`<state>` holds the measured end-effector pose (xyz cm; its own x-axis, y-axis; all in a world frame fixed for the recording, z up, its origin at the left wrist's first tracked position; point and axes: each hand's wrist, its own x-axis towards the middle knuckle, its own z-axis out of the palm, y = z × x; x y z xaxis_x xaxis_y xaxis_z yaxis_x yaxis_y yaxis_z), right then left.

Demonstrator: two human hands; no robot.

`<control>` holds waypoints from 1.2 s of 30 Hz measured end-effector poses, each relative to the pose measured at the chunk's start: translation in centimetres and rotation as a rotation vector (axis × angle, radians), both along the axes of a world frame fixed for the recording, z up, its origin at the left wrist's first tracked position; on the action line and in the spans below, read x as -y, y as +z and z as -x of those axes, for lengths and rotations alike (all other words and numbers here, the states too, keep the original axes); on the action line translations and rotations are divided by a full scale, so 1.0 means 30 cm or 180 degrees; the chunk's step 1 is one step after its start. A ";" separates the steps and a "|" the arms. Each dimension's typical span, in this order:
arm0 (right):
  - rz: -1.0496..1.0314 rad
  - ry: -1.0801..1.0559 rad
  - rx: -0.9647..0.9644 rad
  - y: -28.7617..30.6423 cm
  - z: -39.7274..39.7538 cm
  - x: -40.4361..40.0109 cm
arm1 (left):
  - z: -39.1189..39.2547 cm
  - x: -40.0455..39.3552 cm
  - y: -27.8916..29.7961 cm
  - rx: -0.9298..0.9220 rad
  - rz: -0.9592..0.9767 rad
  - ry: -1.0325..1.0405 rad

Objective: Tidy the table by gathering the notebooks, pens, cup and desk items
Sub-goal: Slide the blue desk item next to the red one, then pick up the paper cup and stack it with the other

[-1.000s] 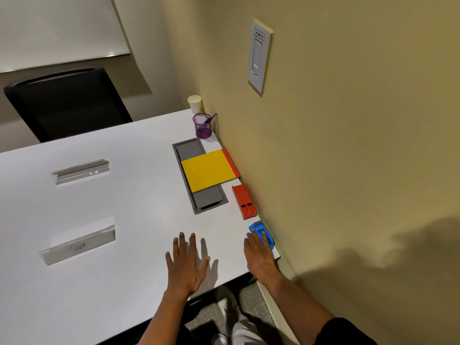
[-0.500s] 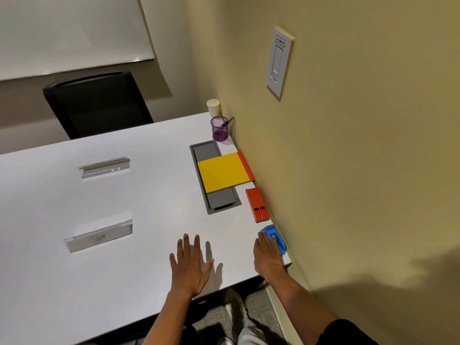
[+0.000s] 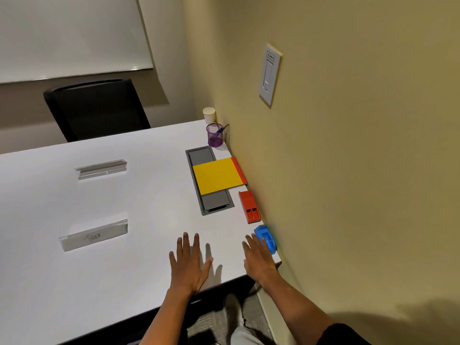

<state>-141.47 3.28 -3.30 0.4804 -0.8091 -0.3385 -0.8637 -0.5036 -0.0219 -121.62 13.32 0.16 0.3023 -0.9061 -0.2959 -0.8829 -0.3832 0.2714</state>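
Along the wall side of the white table (image 3: 119, 275) stand a white paper cup (image 3: 208, 115) and a purple mesh pen holder (image 3: 215, 135) with a blue pen in it. A yellow notebook (image 3: 216, 176) lies on a red one (image 3: 239, 170). Nearer me are a red stapler (image 3: 249, 206) and a blue tape dispenser (image 3: 266, 239). My left hand (image 3: 189, 263) rests flat and open on the table. My right hand (image 3: 258, 257) lies flat beside the tape dispenser, fingertips touching its side, holding nothing.
A grey cable hatch (image 3: 209, 181) is set into the table under the notebooks. Two clear name-plate holders (image 3: 94, 235) (image 3: 102, 168) stand on the left half. A black chair (image 3: 97, 108) is at the far side. The wall runs close along the right edge.
The view has swung a little; both hands stay flat on the table in the same places. No object has moved.
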 end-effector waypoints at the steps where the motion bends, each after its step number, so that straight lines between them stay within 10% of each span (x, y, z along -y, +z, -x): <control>1: -0.0019 -0.0024 0.0014 0.004 0.005 -0.008 | 0.005 0.001 0.009 -0.0002 0.0017 0.0009; 36: 0.0183 0.1133 0.0694 0.230 -0.313 -0.205 | -0.045 -0.463 0.250 0.0620 0.0309 0.1558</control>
